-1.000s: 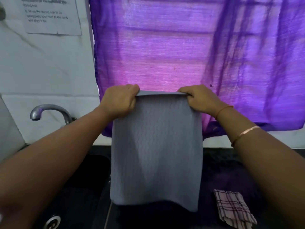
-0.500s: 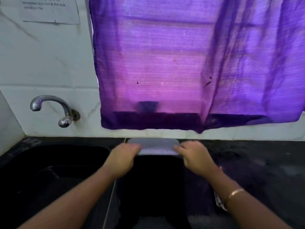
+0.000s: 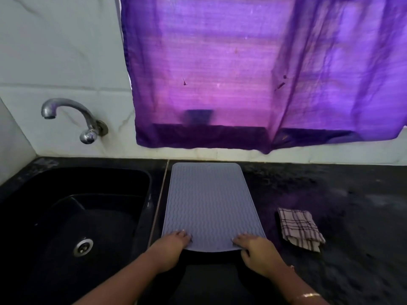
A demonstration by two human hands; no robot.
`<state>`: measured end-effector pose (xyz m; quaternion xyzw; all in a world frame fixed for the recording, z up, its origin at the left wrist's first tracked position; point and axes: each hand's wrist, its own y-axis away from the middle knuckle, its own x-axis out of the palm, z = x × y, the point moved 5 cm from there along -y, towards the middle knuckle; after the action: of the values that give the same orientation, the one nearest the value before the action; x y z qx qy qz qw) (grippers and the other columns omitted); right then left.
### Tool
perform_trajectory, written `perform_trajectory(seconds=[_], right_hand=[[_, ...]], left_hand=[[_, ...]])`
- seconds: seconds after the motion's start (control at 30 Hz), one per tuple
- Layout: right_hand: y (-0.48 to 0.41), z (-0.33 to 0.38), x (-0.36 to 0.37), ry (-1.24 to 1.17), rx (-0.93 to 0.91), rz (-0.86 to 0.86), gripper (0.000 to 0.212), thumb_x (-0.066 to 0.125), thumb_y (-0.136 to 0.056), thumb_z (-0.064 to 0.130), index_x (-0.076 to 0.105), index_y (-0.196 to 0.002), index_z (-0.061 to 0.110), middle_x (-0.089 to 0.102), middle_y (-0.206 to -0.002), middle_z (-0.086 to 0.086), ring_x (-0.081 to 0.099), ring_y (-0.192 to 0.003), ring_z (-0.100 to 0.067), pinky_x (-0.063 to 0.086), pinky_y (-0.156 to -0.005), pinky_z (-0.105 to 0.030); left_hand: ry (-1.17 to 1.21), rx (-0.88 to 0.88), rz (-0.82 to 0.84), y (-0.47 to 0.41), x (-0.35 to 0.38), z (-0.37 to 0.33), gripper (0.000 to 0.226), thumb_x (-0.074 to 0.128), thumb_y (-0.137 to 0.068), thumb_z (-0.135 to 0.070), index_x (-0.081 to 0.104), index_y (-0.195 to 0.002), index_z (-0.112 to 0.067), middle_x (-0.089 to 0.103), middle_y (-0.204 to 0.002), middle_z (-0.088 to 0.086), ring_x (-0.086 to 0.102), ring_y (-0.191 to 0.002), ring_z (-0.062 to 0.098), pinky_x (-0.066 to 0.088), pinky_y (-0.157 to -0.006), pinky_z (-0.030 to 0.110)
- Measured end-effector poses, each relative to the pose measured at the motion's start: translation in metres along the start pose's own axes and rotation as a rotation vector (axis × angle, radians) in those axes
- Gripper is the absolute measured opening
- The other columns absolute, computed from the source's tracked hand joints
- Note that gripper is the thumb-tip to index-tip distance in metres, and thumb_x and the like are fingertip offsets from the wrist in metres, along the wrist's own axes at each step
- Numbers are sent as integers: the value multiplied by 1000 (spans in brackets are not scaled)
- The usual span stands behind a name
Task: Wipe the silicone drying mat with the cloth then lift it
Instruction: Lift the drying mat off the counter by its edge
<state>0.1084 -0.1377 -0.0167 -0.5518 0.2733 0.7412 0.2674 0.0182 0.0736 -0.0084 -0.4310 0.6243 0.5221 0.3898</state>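
The grey silicone drying mat (image 3: 210, 203), with wavy ridges, lies flat on the black counter (image 3: 330, 216) just right of the sink. My left hand (image 3: 169, 249) holds its near left corner and my right hand (image 3: 256, 252) its near right corner. The fingers of both hands lie on top of the mat and the thumbs are hidden below the edge. The near edge is slightly raised over a dark shadow. The folded checked cloth (image 3: 300, 230) lies on the counter to the right of the mat, and neither hand touches it.
A black sink (image 3: 72, 208) with a metal drain takes up the left side. A metal tap (image 3: 72, 115) sticks out of the white wall above it. A purple curtain (image 3: 253, 73) hangs behind the counter, ending just above the mat's far edge.
The mat hung upright from both hands in front of the curtain. It has since come down and now lies flat on the counter, with my hands drawn back to its near edge.
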Motion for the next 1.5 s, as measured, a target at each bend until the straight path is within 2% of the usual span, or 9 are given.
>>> perform_trajectory(seconds=[0.1,0.4,0.63,0.77,0.97,1.17,1.3,1.4,1.5], right_hand=[[4,8,1,12,-1,20,46,40,-95,21,45,-139,30,42,-147,10,33,-138,-9,29,-110,-22],[26,24,13,29,31,38,45,39,-96,23,44,-140,28,48,-143,4,40,-133,-14,33,-108,-26],[42,32,27,10,61,40,47,38,-97,25,38,-144,28,33,-153,5,24,-143,-15,18,-115,-27],[51,37,29,-14,62,10,46,39,-97,24,40,-143,26,34,-152,3,25,-143,-15,14,-117,-28],[58,41,31,-38,97,5,46,37,-99,23,36,-144,25,27,-155,3,18,-145,-13,4,-118,-27],[61,45,29,-35,103,30,47,35,-99,24,32,-146,27,24,-156,5,15,-146,-12,1,-117,-26],[68,47,31,-46,86,5,49,36,-97,22,32,-146,28,22,-157,5,13,-146,-12,-5,-113,-24],[69,48,29,-82,97,-1,48,36,-95,22,39,-143,30,24,-156,6,15,-146,-11,-1,-115,-23],[64,45,22,-120,163,-23,39,38,-95,22,57,-129,30,45,-145,6,36,-137,-8,25,-113,-24]], left_hand=[[-6,-28,-11,11,6,-1,66,35,-94,6,10,-153,-13,6,-160,9,7,-147,22,7,-118,30],[39,-71,-19,41,29,-4,72,32,-94,8,-3,-153,-14,-5,-160,8,-6,-147,22,-4,-117,30],[82,-79,-37,55,40,-3,74,32,-93,8,-6,-152,-16,-9,-160,7,-10,-147,21,-11,-112,26],[109,-74,-56,63,45,-2,75,31,-93,8,-6,-152,-17,-9,-160,7,-11,-147,21,-15,-106,23],[124,-81,-44,70,46,-8,78,31,-91,11,-10,-151,-15,-14,-159,7,-15,-146,21,-16,-105,23],[149,-74,-25,74,48,-6,80,31,-89,12,-11,-151,-15,-15,-159,6,-17,-145,20,-17,-105,22],[177,-50,-37,79,50,-7,71,33,-95,-5,-6,-152,-17,-13,-159,4,-16,-146,18,-17,-106,22],[225,-44,-75,79,43,-9,63,34,-99,-25,4,-153,-19,-5,-160,0,-9,-147,14,-11,-108,20],[256,-77,-142,75,37,-5,52,33,-100,-30,27,-150,-20,17,-159,-1,12,-146,13,8,-115,22]])
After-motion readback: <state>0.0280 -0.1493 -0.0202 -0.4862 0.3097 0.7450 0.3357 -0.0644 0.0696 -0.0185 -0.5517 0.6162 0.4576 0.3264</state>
